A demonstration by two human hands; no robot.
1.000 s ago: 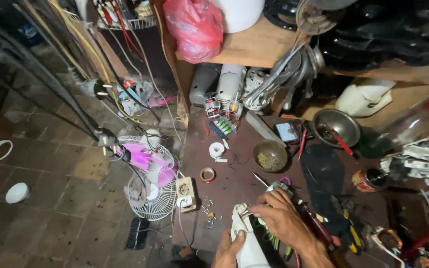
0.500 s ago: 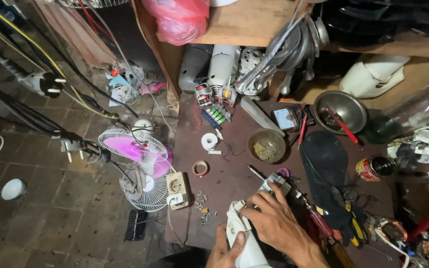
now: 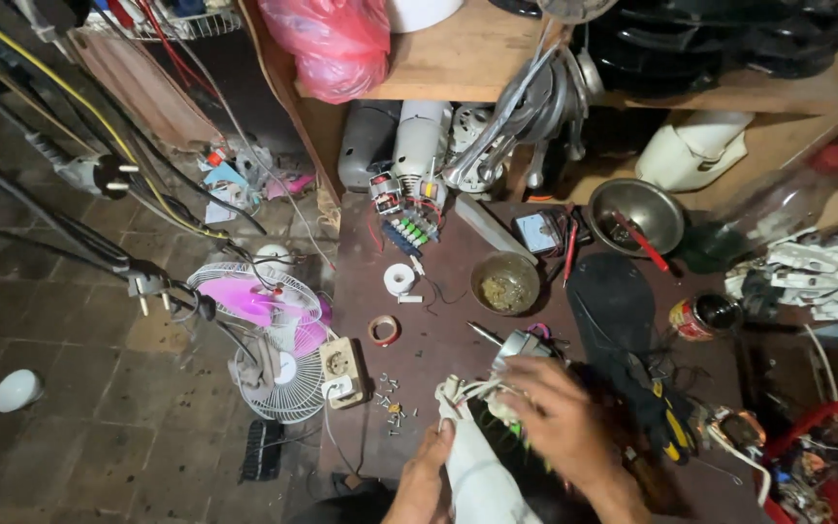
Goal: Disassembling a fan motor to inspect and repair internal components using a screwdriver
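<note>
Low on the dark brown table (image 3: 438, 340), near its front edge: white plastic housing (image 3: 472, 466), long, standing roughly upright. Left hand (image 3: 424, 475) wrapped around housing's lower left side, fingers curled shut on it. Right hand (image 3: 560, 422) laid over housing's top, fingers bent and closed on small motor (image 3: 519, 346) and bundle of pale wires (image 3: 463, 393) sprouting from housing's upper end. Thin metal shaft poking out from motor toward upper left.

Just left of hands: scatter of small screws (image 3: 390, 400) on table. Beside those, at table's left edge, beige wall socket (image 3: 339, 366). Above screws, red tape ring (image 3: 384, 330); further up, white tape roll (image 3: 399, 278). Brass-coloured bowl (image 3: 504, 282) above motor, apart from it. Black flat pad (image 3: 616, 303) right of bowl, red tin can (image 3: 696, 317) beyond it. Steel bowl (image 3: 635, 215) farther back with red-handled tool inside.

On floor left of table: small fan (image 3: 269, 340) with white guard and pink blades, lying tilted. Pink plastic bag (image 3: 332, 44) on wooden shelf above.
</note>
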